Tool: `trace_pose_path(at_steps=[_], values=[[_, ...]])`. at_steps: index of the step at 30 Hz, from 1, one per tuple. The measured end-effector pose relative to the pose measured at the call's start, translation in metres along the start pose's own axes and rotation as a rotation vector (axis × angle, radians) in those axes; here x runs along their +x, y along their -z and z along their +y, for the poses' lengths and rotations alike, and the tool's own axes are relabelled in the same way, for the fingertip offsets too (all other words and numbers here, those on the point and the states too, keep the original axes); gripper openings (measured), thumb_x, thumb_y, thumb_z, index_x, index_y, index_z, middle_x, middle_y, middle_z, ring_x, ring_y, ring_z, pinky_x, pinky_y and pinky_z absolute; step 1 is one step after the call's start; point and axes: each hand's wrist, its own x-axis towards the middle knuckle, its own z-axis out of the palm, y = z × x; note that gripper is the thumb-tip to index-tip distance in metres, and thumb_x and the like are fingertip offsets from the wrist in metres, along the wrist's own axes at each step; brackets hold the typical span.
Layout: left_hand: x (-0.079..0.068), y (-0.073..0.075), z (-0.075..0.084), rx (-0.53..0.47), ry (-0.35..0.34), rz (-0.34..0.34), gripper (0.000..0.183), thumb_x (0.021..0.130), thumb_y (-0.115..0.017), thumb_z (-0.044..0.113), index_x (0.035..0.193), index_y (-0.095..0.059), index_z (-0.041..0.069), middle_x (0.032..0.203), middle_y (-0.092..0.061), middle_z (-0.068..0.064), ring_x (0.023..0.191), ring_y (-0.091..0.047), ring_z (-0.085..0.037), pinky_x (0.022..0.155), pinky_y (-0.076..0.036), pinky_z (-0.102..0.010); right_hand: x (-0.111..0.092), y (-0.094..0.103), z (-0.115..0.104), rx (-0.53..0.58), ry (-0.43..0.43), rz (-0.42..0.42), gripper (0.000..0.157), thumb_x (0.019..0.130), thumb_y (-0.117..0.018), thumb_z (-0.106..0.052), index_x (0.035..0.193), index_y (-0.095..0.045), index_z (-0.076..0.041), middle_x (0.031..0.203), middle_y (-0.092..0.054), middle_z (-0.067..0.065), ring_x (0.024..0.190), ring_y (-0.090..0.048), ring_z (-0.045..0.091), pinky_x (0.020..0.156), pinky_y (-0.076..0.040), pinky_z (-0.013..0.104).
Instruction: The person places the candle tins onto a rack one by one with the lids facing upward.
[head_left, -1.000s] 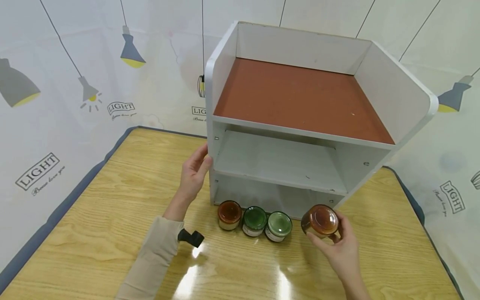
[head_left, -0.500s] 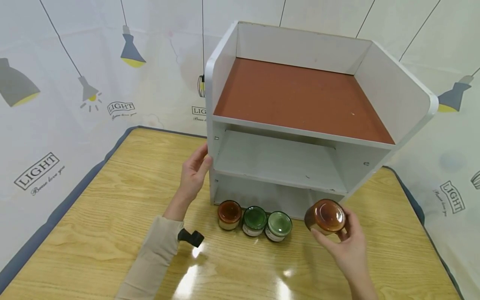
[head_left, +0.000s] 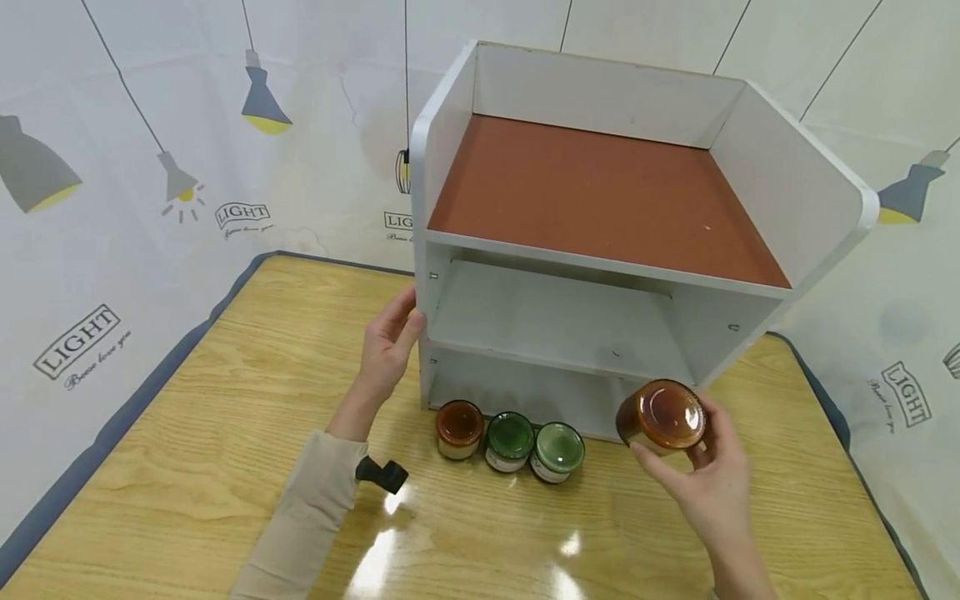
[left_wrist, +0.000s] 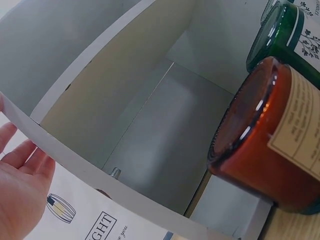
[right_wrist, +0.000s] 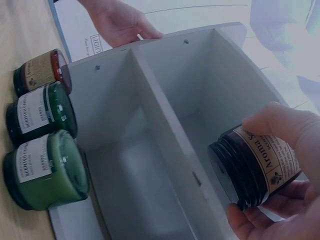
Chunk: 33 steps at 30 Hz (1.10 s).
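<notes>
My right hand (head_left: 708, 479) grips an amber scented candle jar (head_left: 666, 417) above the table, near the right front of a white shelf unit (head_left: 562, 321). The jar is upside down, its glass base facing up; the right wrist view shows its black lid and "Aroma" label. My left hand (head_left: 386, 354) rests against the unit's left side, thumb near the front edge. Three more jars stand in a row before the bottom compartment: an amber jar (head_left: 459, 427), a dark green jar (head_left: 510, 439) and a light green jar (head_left: 557, 451), also bases up.
The unit has a red-brown top board (head_left: 600, 200) with raised white walls on three sides, and two compartments below. It stands on a wood-grain table (head_left: 225, 400). Behind hangs a white cloth (head_left: 322, 108) printed with lamps.
My right hand has lifted the amber candle jar and carried it a little to the right. My left hand and the row of jars keep their places.
</notes>
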Motion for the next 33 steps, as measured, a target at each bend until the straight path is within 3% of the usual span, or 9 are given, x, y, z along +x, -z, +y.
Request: trace_pose_path(at_steps=[9,14,21,33], values=[[-0.001,0.0,-0.001,0.013,0.017,0.008,0.045,0.099,-0.048,0.012,0.134,-0.038,-0.013,0.135,-0.042,-0.03,0.123,-0.046,-0.011,0.101,-0.039,-0.027,0.006,0.002,-0.015,-0.009,0.048,-0.02,0.077,0.056,-0.072,0.028,0.125,-0.046,0.006,0.116,-0.055,0.003,0.105,-0.055,0.012,0.087,-0.046,0.014],[-0.001,0.0,0.0,0.021,0.023,0.005,0.047,0.099,-0.049,0.015,0.134,-0.038,-0.014,0.136,-0.042,-0.03,0.123,-0.046,-0.011,0.101,-0.039,-0.026,0.01,0.003,-0.024,0.056,0.065,-0.024,0.078,0.056,-0.07,0.03,0.126,-0.048,0.003,0.117,-0.054,0.006,0.105,-0.054,0.014,0.087,-0.046,0.014],[0.0,0.0,-0.001,0.027,0.005,-0.006,0.049,0.099,-0.049,0.018,0.133,-0.038,-0.015,0.135,-0.042,-0.03,0.124,-0.045,-0.011,0.102,-0.038,-0.026,0.018,0.006,-0.03,0.213,0.207,-0.077,0.08,0.054,-0.066,0.034,0.126,-0.048,0.004,0.119,-0.052,0.011,0.106,-0.053,0.017,0.087,-0.046,0.015],[-0.001,0.001,-0.003,0.018,-0.005,-0.006,0.052,0.098,-0.05,0.023,0.134,-0.039,-0.014,0.135,-0.044,-0.026,0.123,-0.046,-0.011,0.1,-0.039,-0.026,0.031,0.003,-0.049,0.27,0.318,-0.133,0.08,0.051,-0.065,0.034,0.124,-0.049,0.007,0.115,-0.054,0.011,0.102,-0.055,0.017,0.084,-0.047,0.015]])
